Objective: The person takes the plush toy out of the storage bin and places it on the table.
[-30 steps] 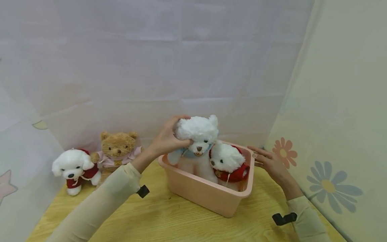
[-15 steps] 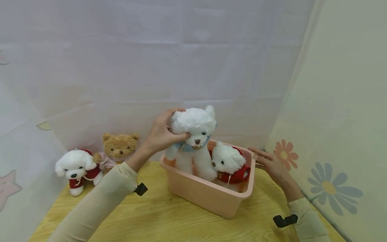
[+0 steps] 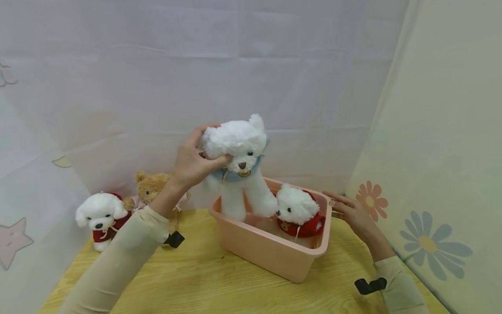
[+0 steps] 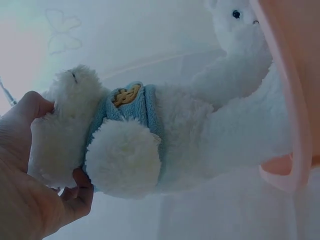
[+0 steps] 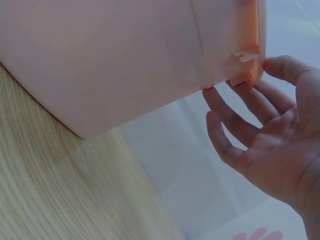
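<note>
Hanging by its head above the left end of the pink tub (image 3: 270, 253), the white bear (image 3: 239, 170) with the blue collar has only its feet reaching down to about the tub's rim. The left hand (image 3: 192, 161) grips that head, thumb in front and fingers curled round the back; the left wrist view shows the thumb and fingertips (image 4: 82, 180) sunk into the fur. The right hand (image 3: 351, 213) lies open against the right end of the tub, its fingers (image 5: 235, 125) straight and touching the rim there, holding nothing. Inside the tub, toward its right end, sits a white puppy (image 3: 300, 211) in a red top, just beside the bear's legs. The tub stands on a wooden table (image 3: 219, 288). Well to the left of the tub, a brown bear (image 3: 150, 185), partly hidden by the left arm, and a second white puppy in red (image 3: 100, 218) sit against the white curtain (image 3: 157, 87). To the right of the tub hangs a cream sheet with flowers (image 3: 431, 244).
</note>
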